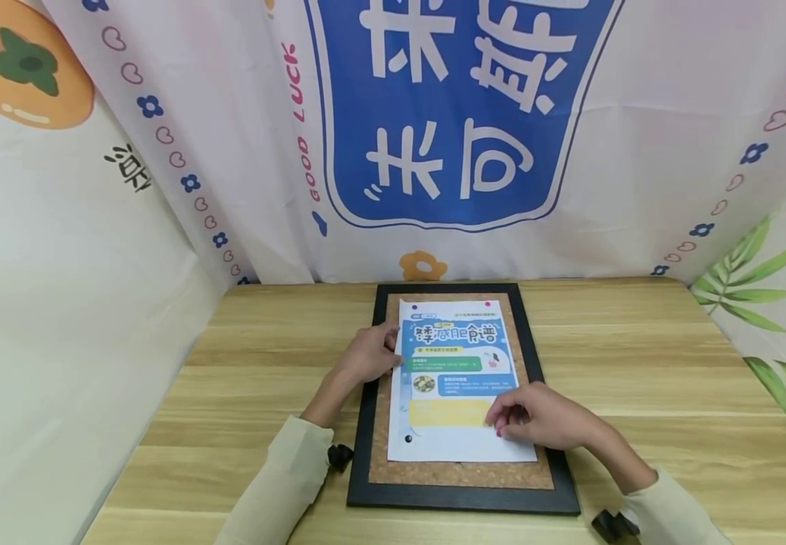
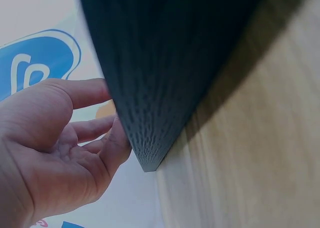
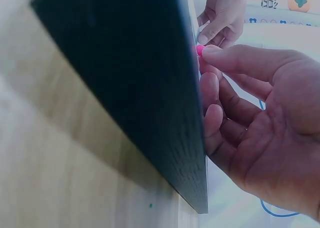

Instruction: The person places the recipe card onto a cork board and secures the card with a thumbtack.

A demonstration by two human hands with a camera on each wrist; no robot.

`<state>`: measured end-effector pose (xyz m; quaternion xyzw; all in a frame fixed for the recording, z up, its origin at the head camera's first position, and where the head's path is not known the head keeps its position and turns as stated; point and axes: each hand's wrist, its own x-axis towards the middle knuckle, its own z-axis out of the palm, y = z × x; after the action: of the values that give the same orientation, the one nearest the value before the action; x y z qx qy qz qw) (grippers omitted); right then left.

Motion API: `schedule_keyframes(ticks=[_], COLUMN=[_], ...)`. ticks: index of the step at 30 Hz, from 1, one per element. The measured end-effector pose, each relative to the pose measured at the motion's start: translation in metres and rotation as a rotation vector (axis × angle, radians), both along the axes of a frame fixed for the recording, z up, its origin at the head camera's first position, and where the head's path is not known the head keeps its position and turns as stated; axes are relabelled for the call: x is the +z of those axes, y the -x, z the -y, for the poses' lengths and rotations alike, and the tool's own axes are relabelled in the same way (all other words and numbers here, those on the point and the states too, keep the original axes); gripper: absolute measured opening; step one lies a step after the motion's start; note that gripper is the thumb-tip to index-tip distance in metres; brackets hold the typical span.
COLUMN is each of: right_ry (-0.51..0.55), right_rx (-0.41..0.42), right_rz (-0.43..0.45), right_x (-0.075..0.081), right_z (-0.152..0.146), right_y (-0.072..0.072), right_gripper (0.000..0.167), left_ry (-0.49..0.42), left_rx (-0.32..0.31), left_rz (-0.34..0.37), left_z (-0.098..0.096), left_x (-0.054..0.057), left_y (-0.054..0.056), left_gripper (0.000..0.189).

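Note:
A printed poster sheet (image 1: pixel 461 446) lies on a cork board (image 1: pixel 461 474) with a black frame (image 1: pixel 464 499). My right hand (image 1: pixel 546 416) pinches a pink pushpin (image 3: pixel 200 50) between thumb and index finger, low on the sheet's right side. Its other fingers are curled. At the sheet's left edge, my left hand (image 1: pixel 369 354) touches the board with loosely bent fingers and holds nothing that shows. A purple pushpin (image 1: pixel 415 307) sits in the sheet's upper left corner, a pink-red pushpin (image 1: pixel 488 304) in the upper right, and a black pushpin (image 1: pixel 408 439) at the lower left.
The board lies on a wood-grain table (image 1: pixel 263 356). A printed curtain (image 1: pixel 250 166) hangs behind the table's far edge, with white cloth (image 1: pixel 59 288) at the left. Black wrist devices (image 1: pixel 341 456) sit by both sleeves.

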<state>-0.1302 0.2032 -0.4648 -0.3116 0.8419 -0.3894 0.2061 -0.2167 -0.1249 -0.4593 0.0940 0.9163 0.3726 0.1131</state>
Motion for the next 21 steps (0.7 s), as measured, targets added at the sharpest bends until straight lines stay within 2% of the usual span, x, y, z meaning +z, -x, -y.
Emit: schedule_keyframes(ticks=[21], right_ry=[0.005], right_rx=[-0.022], right_rz=[-0.021], right_x=[-0.0045], right_z=[0.0001], right_y=[-0.0045], right_gripper=[0.01], left_ry=[-0.01], left_rx=[0.002], left_rz=[-0.006], left_z=[-0.0002], left_x=[-0.0018], left_y=[-0.001], left_gripper=[0.064])
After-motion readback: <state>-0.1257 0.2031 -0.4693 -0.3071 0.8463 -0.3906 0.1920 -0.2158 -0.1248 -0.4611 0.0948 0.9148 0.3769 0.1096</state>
